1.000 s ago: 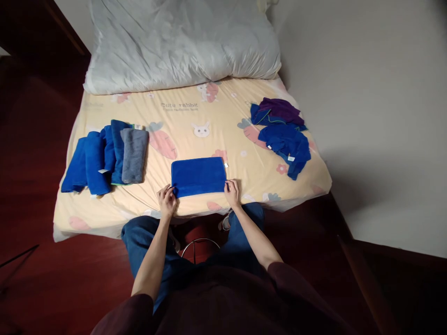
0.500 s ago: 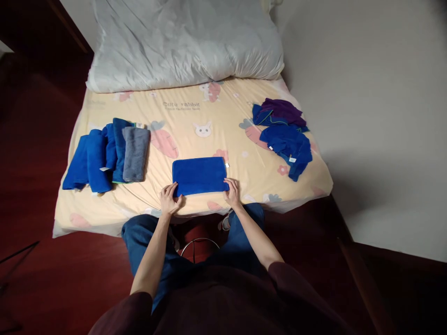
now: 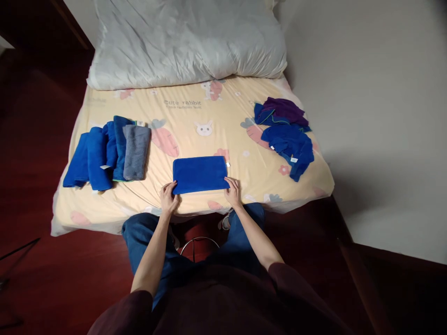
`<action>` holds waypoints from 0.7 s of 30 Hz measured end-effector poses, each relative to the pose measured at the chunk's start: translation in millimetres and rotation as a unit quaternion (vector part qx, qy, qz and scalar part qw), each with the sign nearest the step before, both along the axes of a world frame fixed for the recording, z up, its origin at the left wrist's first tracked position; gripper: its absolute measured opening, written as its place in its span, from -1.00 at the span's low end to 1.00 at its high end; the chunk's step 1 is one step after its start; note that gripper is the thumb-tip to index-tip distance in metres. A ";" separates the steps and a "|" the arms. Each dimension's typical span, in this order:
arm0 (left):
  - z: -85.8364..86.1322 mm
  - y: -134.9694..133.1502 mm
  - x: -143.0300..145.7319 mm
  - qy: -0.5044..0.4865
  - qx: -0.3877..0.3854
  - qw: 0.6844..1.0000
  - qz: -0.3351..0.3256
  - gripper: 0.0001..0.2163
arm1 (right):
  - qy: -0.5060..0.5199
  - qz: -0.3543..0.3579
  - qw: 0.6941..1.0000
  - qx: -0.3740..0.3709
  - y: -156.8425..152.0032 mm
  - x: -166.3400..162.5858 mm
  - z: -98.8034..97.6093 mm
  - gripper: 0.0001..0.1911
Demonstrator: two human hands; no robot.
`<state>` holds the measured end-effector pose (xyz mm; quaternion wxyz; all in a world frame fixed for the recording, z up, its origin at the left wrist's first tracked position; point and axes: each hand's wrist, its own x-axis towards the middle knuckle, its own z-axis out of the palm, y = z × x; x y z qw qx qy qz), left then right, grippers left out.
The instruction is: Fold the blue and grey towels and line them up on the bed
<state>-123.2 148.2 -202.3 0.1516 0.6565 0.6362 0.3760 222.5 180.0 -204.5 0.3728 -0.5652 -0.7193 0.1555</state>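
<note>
A blue towel [image 3: 200,174], folded into a flat rectangle, lies near the front edge of the bed, with a small white tag at its right side. My left hand [image 3: 169,198] pinches its near left corner. At the near right corner, my right hand [image 3: 232,191] grips the cloth between thumb and fingers. To the left lie several folded towels in a row, with a blue one [image 3: 98,158] and a grey one [image 3: 135,152] at the right end. On the right is a loose heap of blue towels [image 3: 291,149] with a purple one [image 3: 284,110] behind.
The bed carries a yellow sheet [image 3: 206,139] printed with rabbits and carrots. A pale grey quilt [image 3: 188,44] is bunched along its far side. A wall [image 3: 377,116] stands to the right, and dark red floor [image 3: 31,195] shows on the left.
Both hands keep hold of the blue towel's near corners. My left thumb has drawn in closer to the towel's edge; the view has shifted slightly.
</note>
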 end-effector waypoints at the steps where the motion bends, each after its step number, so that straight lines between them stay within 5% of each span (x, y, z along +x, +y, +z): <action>1: -0.6 0.2 -0.8 -0.006 -0.001 1.000 -0.001 -0.50 | 0.003 0.000 1.000 -0.002 0.2 0.3 -0.5 -0.37; 21: -12.2 0.1 -5.5 -0.055 -0.004 0.997 0.055 -0.70 | 0.067 -0.064 0.996 -0.002 3.8 1.6 -24.2 -0.67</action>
